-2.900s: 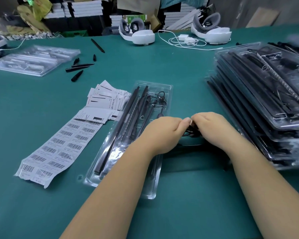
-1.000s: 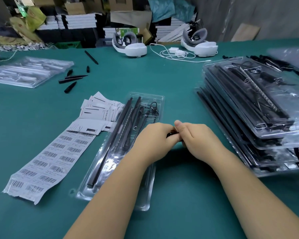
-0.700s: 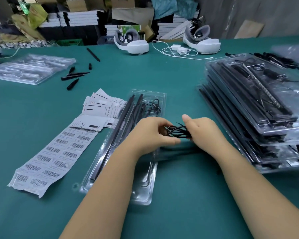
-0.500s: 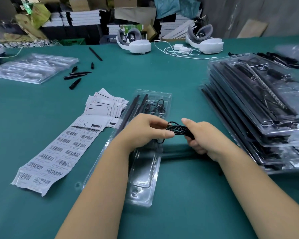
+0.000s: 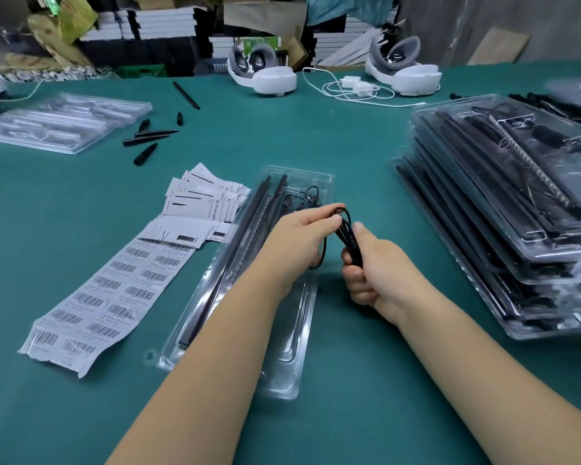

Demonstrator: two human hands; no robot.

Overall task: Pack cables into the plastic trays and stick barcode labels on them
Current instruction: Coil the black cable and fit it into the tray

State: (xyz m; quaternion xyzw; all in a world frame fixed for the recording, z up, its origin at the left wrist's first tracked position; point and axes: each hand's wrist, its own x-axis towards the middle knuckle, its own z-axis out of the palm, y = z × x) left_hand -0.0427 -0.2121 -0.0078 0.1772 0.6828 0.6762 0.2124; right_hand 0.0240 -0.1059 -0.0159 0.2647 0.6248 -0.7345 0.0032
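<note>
Your left hand (image 5: 299,239) and right hand (image 5: 376,270) both grip a coiled black cable (image 5: 348,233) above the open tray (image 5: 302,317); barcode labels (image 5: 114,290) lie left, packed trays (image 5: 503,209) right, apparently closed.

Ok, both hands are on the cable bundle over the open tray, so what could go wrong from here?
1. The cable loops look loose between left hand and right hand; they may spring apart.
2. The tray already holds rods; the bundle could snag them.
</note>
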